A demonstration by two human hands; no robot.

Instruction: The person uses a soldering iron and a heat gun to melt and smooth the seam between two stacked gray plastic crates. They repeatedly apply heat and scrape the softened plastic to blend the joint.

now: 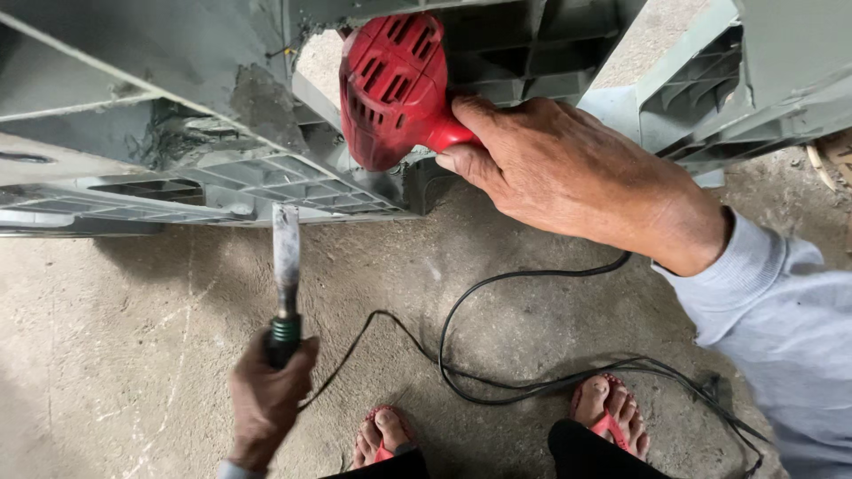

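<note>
One head-worn view, aimed steeply downward

The concrete floor (160, 355) and grey moulded panel (266, 177) are seen from close above; no second view is given.

Rough grey concrete floor (160, 355), dusty & scratched. Thin black power cable (497, 293) loops across it, running toward lower right. Two feet in red rubber flip-flops (612, 424), one each side of cable's lower loop. Second grey-green moulded plastic frame (710, 98) at upper right.
</note>
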